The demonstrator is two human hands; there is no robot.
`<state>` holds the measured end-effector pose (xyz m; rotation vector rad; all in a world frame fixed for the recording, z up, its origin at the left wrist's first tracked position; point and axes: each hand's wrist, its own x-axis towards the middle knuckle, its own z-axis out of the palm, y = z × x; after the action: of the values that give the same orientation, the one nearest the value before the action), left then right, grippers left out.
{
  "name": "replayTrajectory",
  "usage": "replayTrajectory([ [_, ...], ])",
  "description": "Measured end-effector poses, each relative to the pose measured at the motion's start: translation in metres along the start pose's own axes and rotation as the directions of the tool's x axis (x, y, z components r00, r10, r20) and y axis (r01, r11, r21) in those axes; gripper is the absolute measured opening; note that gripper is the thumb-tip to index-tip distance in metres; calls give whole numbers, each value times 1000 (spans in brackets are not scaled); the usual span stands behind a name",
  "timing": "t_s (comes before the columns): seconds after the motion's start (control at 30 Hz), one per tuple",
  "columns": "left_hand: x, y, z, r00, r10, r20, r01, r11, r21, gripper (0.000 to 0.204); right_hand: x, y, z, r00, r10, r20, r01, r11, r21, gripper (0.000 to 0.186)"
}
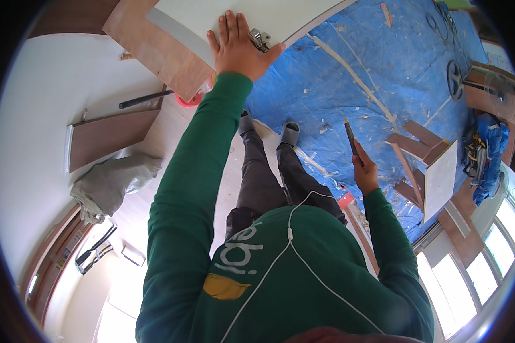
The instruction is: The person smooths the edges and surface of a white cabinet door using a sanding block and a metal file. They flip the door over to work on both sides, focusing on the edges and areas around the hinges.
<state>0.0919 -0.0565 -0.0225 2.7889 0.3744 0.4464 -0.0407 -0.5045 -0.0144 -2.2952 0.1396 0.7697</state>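
A blue tarpaulin [383, 74] strewn with offcuts covers the floor of a room under renovation. Nearest, the right hand [365, 170] has its fingers wrapped around a thin dark tool [350, 137], held out over the tarpaulin. Farther up, the left hand [237, 48] presses flat, fingers spread, on a white panel [257, 17], just beside a metal hinge [260, 39].
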Motion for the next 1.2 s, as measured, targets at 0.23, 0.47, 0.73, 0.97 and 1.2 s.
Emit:
replayTrajectory([
  [0.23,-17,-5,-18,997,-21,77,10,991,134,112,-10,22,-8,997,-79,21,80,996,-28,49],
  [0.47,-45,-18,-42,971,-34,237,-31,964,264,103,-22,105,-31,998,-60,-9,59,997,-40,51],
  [0.73,-20,17,-53,923,-117,366,18,964,264,98,-67,211,-54,966,257,-11,-257,961,-107,51],
  [0.97,-21,-9,-40,949,-35,313,-4,992,123,96,-75,211,-63,937,337,-91,-336,941,25,49],
  [1.2,-47,-27,-51,948,-88,306,71,995,65,106,-68,154,-54,905,414,-96,-405,909,101,51],
])
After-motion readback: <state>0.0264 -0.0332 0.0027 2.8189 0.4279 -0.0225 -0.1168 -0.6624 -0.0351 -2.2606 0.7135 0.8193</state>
